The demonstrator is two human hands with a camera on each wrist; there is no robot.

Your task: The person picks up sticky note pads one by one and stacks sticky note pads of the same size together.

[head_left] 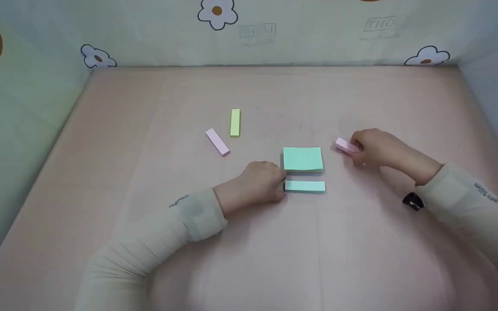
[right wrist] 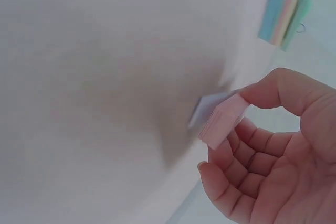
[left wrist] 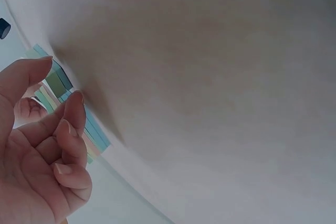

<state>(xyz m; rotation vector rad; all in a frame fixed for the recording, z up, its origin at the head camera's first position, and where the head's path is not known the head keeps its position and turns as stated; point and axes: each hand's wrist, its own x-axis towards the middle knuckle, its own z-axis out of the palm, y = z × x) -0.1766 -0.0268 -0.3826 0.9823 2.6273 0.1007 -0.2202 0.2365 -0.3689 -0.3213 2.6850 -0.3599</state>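
My right hand (head_left: 381, 149) pinches a pink strip pad (head_left: 345, 145) between thumb and fingers, right of the teal pads. In the right wrist view the pink pad (right wrist: 223, 121) is tilted, a pale lilac piece (right wrist: 207, 107) against its far side. The left hand (head_left: 255, 183) has thumb and index finger at either side of the left end of a teal strip pad (head_left: 305, 186), other fingers curled. Just behind that strip lies a larger teal rectangular pad (head_left: 303, 159). The left wrist view shows the left hand (left wrist: 47, 145) beside layered coloured pads (left wrist: 97, 132).
A yellow-green strip pad (head_left: 235, 123) and another pink strip pad (head_left: 217, 142) lie to the left, behind the left hand. Flower-patterned cloth walls (head_left: 309, 34) border the pale pink surface (head_left: 240, 268) at the back and sides.
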